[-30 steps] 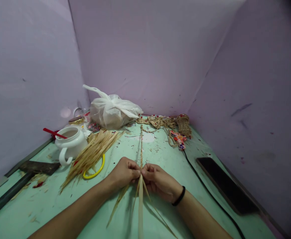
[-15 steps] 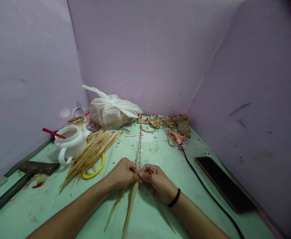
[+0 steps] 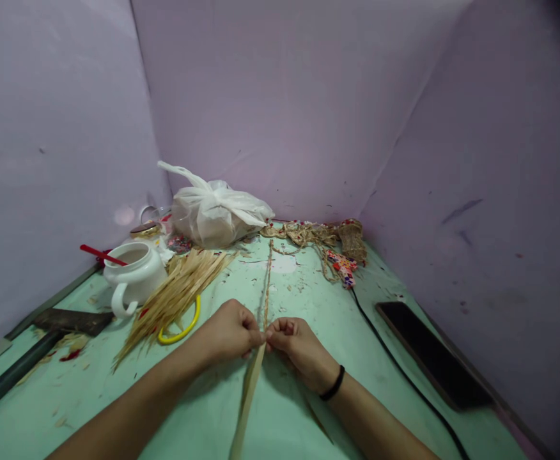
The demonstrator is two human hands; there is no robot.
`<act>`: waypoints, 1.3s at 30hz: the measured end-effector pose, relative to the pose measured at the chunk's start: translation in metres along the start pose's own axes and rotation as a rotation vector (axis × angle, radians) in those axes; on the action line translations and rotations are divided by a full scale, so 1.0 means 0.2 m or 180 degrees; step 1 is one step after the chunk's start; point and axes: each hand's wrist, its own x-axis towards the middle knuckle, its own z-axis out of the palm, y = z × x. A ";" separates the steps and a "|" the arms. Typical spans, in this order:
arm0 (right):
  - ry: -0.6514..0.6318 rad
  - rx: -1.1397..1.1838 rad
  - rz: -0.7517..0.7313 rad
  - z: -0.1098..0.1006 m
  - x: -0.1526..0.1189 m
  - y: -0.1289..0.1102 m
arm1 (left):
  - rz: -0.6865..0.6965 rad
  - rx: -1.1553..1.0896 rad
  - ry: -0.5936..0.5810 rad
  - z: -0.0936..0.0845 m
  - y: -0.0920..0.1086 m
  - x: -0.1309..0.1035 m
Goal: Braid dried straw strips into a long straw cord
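Observation:
A thin braided cord point(image 3: 268, 281) runs along the green table toward me, with loose flat straw strips point(image 3: 248, 402) trailing from its near end. My left hand point(image 3: 234, 331) pinches the strips at the near end of the braid from the left side. Close against it, my right hand point(image 3: 299, 348), with a black band on the wrist, pinches the same spot from the right. One strip hangs beneath my right forearm. The fingertips hide the crossing point of the strips.
To the left are a straw bundle point(image 3: 179, 287), yellow scissor handle point(image 3: 180, 336), white pot point(image 3: 136, 275) and hatchet point(image 3: 73, 322). Behind stand a plastic bag point(image 3: 217, 214) and woven pieces point(image 3: 309, 234). Rightward lie a patterned object point(image 3: 342, 267), black cable point(image 3: 390, 351) and phone point(image 3: 433, 354).
My left hand has shifted slightly left and up. The strip that hung below my left hand no longer shows there. My right hand has barely moved.

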 end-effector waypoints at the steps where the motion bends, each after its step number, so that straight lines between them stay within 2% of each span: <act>1: 0.0052 0.0059 -0.0005 0.00 0.00 0.00 | 0.0052 0.0172 0.0126 0.03 0.01 -0.02; 4: 0.0158 0.0279 0.0043 0.01 -0.01 0.00 | 0.0261 0.1113 0.0715 0.18 0.04 -0.08; 5: 0.0144 0.0347 0.0069 0.01 -0.01 0.00 | 0.0308 0.1410 0.0796 0.24 0.04 -0.10; 7: 0.0081 0.0412 0.0109 0.01 -0.02 -0.01 | 0.0490 0.1741 0.0619 0.31 0.05 -0.14; 8: 0.0057 0.0415 0.0111 0.01 -0.02 -0.01 | 0.0534 0.1777 0.0556 0.31 0.05 -0.14; 10: 0.0014 0.0413 0.0059 0.00 -0.02 -0.01 | 0.0525 0.1544 0.0561 0.27 0.05 -0.14; 12: -0.0047 0.0427 -0.0072 -0.01 -0.02 -0.02 | 0.0453 0.0894 0.0694 0.17 0.06 -0.11; 14: -0.0139 0.0454 -0.0232 -0.03 -0.02 -0.02 | 0.0263 0.0040 0.1235 0.08 0.06 -0.07; 15: -0.0173 0.0444 -0.0288 -0.03 -0.02 -0.02 | 0.0025 -0.0409 0.1065 0.05 0.06 -0.05; 16: -0.0201 0.0432 -0.0323 -0.04 -0.02 -0.02 | -0.0282 -0.0775 0.0720 0.04 0.06 -0.04; 18: -0.0251 0.0377 -0.0365 -0.05 -0.03 -0.01 | -0.0606 -0.1307 -0.0005 0.06 0.04 0.00; 19: -0.0261 0.0300 -0.0393 -0.05 -0.02 -0.01 | -0.0673 -0.1480 -0.0198 0.08 0.03 0.01; 20: -0.0258 0.0199 -0.0426 -0.06 -0.02 0.00 | -0.0679 -0.1608 -0.0236 0.11 0.02 0.01; 24: -0.0164 -0.0192 -0.0561 -0.07 -0.02 0.01 | -0.0654 -0.1642 0.0132 0.18 0.00 0.03; 27: -0.0118 -0.0376 -0.0690 -0.07 -0.02 0.02 | -0.0310 -0.1456 0.0291 0.19 -0.02 0.05; 31: 0.0179 -0.0951 -0.0669 -0.09 -0.02 0.02 | 0.0111 -0.1319 0.0564 0.21 -0.06 0.07; 36: 0.0253 -0.1720 -0.0367 -0.13 -0.04 -0.02 | 0.0094 -0.1181 0.0542 0.23 -0.07 0.08; 39: 0.0350 -0.1965 -0.0489 -0.12 -0.08 -0.03 | -0.0053 -0.1273 0.0547 0.23 -0.05 0.08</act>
